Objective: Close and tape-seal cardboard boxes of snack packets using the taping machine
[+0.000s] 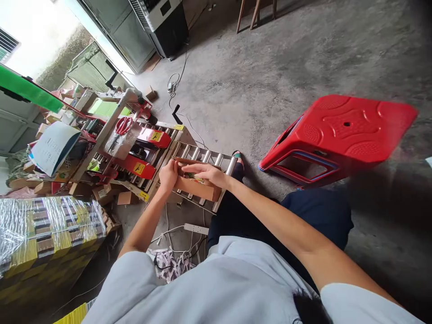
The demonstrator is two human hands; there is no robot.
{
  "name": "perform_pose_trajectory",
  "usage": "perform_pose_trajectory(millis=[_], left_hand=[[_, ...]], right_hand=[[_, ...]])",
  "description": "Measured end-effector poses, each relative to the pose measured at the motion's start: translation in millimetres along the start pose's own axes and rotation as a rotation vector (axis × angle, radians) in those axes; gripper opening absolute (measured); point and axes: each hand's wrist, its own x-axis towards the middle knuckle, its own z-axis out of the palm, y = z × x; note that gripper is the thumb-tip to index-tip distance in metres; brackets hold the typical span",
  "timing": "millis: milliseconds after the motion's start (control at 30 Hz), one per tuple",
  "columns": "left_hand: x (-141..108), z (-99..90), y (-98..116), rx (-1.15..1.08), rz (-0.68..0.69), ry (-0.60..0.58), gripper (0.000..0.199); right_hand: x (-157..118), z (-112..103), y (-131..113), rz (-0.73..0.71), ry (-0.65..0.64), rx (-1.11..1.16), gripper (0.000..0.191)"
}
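Note:
An open cardboard box (196,188) rests on the metal rollers of a short conveyor (221,158) in front of me. My left hand (168,175) is closed on the end of the box nearest the machine, fingers curled at its edge. Over the box opening lies my right hand (205,173), its fingers stretched out toward the left hand. Something small and colourful shows below the right palm inside the box; I cannot make out what it is. Beyond the rollers stands a carton sealing machine (138,167) with red guides and yellow labels.
Red-handled scissors (124,125) lie on top of the machine. A red plastic stool (347,130) is at the right. Stacked, film-wrapped cartons (50,229) stand at the left. A power strip (196,229) and cables lie on the floor below, near paper scraps (173,265).

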Motion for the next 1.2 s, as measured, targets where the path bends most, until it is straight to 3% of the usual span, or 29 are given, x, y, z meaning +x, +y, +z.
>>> perform_pose_trajectory(millis=[100,200,267,367,467,533,567,633,700,800,867,1000,1100,1200], left_hand=[[-1.7,10.9,13.5,0.245,0.029,0.137,0.026],[-0.4,14.7,16.8,0.215,0.031,0.267,0.033],[5.5,14.7,14.9,0.038,-0.091,0.298,0.043],[14.2,11.4,12.7,-0.249,-0.263,0.31,0.048],[3.7,9.8,20.4,-0.316,-0.286,0.433,0.054],[-19.1,14.5,32.3,-0.351,-0.162,0.467,0.055],[-33.8,18.9,39.4,-0.355,-0.045,0.407,0.054],[-64.3,29.8,54.0,-0.282,0.234,0.156,0.061],[-89.3,39.8,67.5,-0.096,0.424,-0.097,0.087],[-108.5,47.8,83.1,0.161,0.502,-0.175,0.122],[-110.2,48.6,87.2,0.241,0.505,-0.145,0.12],[-79.1,38.3,65.8,0.271,0.51,-0.175,0.097],[-16.9,13.1,19.6,0.256,0.374,-0.187,0.093],[48.9,-27.7,-31.8,0.174,0.238,-0.147,0.083]], right_hand=[[-5.4,-5.4,-19.7,-0.068,0.234,-0.076,0.038],[-10.2,-1.7,-37.7,-0.038,0.506,-0.467,0.035],[-19.5,12.1,-39.2,0.043,0.473,-0.733,0.048],[-42.1,45.2,-22.2,0.081,0.277,-0.99,0.077],[-58.6,67.5,-0.4,0.105,0.27,-1.076,0.081],[-62.3,66.2,5.9,0.118,0.282,-1.013,0.081],[-63.7,60.7,6.0,0.108,0.274,-0.943,0.081],[-69.8,43.4,2.2,0.049,0.243,-0.721,0.074],[-82.5,22.8,-3.0,-0.028,0.288,-0.419,0.058],[-107.7,-5.2,-5.6,-0.026,0.594,-0.045,0.044],[-122.3,-19.7,-2.0,0.038,0.778,0.049,0.04],[-149.2,-36.8,15.6,0.12,0.87,0.098,0.041],[-177.1,-41.0,31.9,0.219,0.896,0.112,0.046],[-209.4,-41.2,43.9,0.315,0.956,0.081,0.05]])
